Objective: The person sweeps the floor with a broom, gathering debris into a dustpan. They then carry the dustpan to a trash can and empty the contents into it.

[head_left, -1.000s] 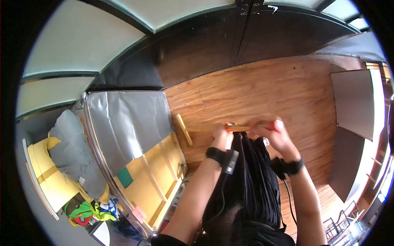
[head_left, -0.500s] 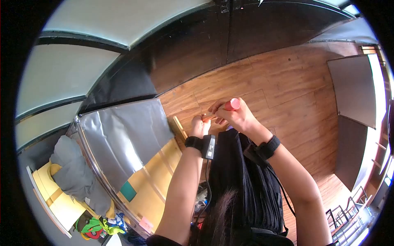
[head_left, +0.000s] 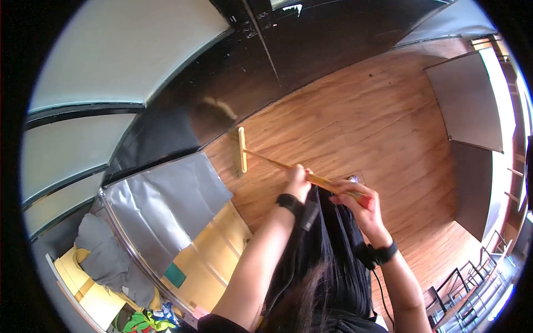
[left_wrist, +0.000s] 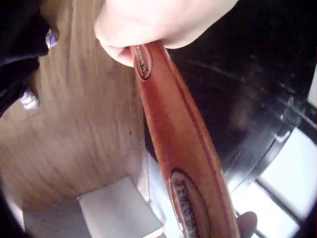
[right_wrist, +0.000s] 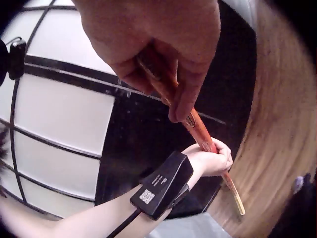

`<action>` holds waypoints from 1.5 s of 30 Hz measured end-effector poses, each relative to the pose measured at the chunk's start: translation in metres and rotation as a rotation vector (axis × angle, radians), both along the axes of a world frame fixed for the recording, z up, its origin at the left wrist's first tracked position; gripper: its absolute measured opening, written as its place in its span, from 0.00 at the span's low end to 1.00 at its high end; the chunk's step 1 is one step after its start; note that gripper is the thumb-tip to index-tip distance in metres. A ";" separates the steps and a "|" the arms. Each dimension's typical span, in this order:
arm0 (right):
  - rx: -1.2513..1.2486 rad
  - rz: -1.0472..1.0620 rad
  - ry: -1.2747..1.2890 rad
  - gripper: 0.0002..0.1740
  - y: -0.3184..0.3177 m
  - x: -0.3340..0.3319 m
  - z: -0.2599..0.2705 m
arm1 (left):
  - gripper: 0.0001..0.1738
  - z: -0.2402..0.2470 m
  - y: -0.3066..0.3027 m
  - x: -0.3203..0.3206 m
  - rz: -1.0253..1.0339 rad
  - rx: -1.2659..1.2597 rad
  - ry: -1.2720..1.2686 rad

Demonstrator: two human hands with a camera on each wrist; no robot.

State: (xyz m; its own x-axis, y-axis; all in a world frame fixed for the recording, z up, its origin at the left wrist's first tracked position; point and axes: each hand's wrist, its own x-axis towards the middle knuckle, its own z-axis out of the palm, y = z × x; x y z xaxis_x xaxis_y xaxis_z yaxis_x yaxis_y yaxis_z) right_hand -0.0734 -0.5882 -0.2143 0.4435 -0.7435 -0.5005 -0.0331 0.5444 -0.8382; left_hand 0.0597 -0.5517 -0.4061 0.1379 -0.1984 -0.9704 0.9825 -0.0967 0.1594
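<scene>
A long wooden pole (head_left: 269, 161) with an orange-red upper part (left_wrist: 173, 119) slants down to a pale yellow crossbar (head_left: 242, 150) near the dark wall. My left hand (head_left: 298, 180) grips the pole partway along; in the right wrist view the left hand (right_wrist: 213, 159) has its fingers curled round it. Nearer the red-capped end, my right hand (head_left: 361, 208) holds the pole, and in the right wrist view the right hand (right_wrist: 158, 44) has thumb and fingers around the orange part (right_wrist: 198, 130). What lies at the crossbar's underside is hidden.
Wooden floor (head_left: 383, 122) spreads ahead, bounded by a black wall panel (head_left: 233, 77). At the left stands a low unit with a silver sheet (head_left: 166, 194), beside grey cloth (head_left: 111, 255). Grey boards (head_left: 466, 94) stand at the right, black chairs (head_left: 455, 286) lower right.
Both hands have moved back toward the right and lower, with the pole. The crossbar has shifted up in view, away from the silver-covered unit. The head view has turned too.
</scene>
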 end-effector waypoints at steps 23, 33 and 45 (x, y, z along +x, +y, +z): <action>0.111 -0.249 -0.118 0.09 -0.007 -0.111 -0.005 | 0.02 0.032 -0.041 -0.097 -0.309 0.041 -0.181; 0.005 -0.554 0.037 0.07 0.023 -0.207 0.010 | 0.06 0.030 -0.067 -0.228 -0.735 0.149 -0.264; -0.073 -0.415 0.121 0.10 0.015 -0.309 0.059 | 0.06 0.082 -0.036 -0.315 -0.447 0.069 -0.103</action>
